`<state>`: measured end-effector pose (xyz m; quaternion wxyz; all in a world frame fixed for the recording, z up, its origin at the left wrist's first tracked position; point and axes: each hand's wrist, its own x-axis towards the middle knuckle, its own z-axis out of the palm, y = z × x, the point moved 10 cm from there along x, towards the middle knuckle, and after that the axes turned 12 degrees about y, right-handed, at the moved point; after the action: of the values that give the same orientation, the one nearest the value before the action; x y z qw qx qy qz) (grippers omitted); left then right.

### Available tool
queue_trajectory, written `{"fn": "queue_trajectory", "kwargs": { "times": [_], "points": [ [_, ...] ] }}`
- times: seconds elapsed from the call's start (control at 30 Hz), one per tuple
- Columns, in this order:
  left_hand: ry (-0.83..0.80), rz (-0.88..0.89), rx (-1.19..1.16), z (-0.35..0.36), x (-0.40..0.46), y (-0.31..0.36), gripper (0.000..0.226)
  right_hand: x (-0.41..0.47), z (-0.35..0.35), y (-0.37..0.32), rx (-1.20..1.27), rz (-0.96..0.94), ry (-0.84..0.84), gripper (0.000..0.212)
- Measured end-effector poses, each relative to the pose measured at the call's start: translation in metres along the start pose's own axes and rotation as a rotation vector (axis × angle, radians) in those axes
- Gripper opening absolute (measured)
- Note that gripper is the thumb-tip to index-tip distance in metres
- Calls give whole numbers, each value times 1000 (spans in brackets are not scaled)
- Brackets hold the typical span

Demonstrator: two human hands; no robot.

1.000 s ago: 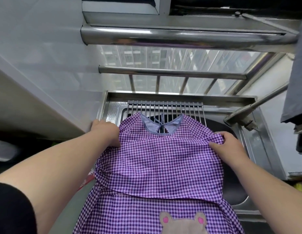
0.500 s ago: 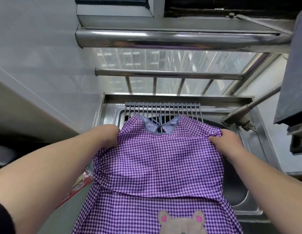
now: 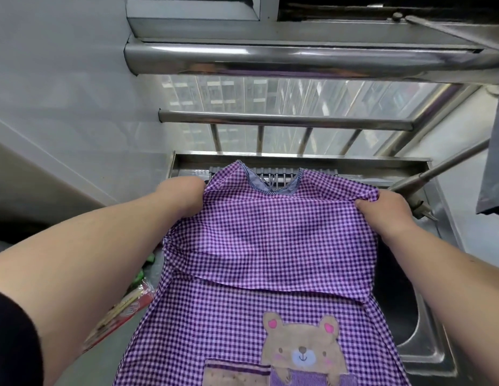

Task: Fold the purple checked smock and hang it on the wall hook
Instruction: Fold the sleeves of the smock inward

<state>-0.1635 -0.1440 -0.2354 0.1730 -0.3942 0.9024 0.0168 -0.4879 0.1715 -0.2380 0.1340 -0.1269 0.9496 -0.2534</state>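
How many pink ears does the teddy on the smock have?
2. One pink ear on the bear's left in the picture, one on its right, low on the smock.

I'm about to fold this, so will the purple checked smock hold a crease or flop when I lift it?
The purple checked cotton smock probably flops: it sags and wrinkles between the left hand and right hand. It looks thin and light, bunching easily in the grips. The bear patch may stiffen that lower part slightly.

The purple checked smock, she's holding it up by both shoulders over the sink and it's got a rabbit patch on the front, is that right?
Not quite: the patch on the purple checked smock is a brown bear, not a rabbit, as the head view shows. The rest holds: the left hand and right hand grip its two shoulders over the sink.
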Motion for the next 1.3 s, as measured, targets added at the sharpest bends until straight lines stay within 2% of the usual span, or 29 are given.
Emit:
{"fn": "queue_trajectory", "kwargs": {
  "times": [0.13,0.23,0.3,0.37,0.43,0.5,0.63,0.73,0.8,0.9,1.0,1.17,1.3],
  "points": [
    [10,-38,-29,-8,8,-8,22,5,-2,-18,56,-23,14,29],
    [-127,-30,-42,4,4,-11,28,2,5,-17,175,43,-54,16],
    [-301,-50,-70,26,-4,-14,47,-6,15,-8,173,115,-145,22],
    [-362,-135,-257,34,-9,-12,74,-8,17,-3,84,118,-159,47],
    [-263,-194,-513,22,-2,-2,82,-6,10,-10,-20,51,-82,69],
    [-149,-205,-625,7,7,12,79,-1,13,-25,-75,-66,-33,72],
    [-27,-186,-616,-5,18,31,48,6,42,-57,-356,-270,-72,70],
    [66,-149,-546,-8,22,30,21,10,50,-66,-578,-280,-44,64],
    [122,-143,-574,-11,21,24,14,15,53,-59,-617,-241,-36,54],
    [191,-126,-618,-20,19,13,12,20,53,-45,-603,-189,-39,37],
    [250,-95,-593,-30,20,7,11,20,42,-44,-583,-226,8,21],
    [291,-115,-598,-41,26,3,13,15,23,-48,-280,-262,117,21],
    [339,-135,-540,-53,34,5,17,19,13,-53,-183,-224,165,26]
  ]
}}
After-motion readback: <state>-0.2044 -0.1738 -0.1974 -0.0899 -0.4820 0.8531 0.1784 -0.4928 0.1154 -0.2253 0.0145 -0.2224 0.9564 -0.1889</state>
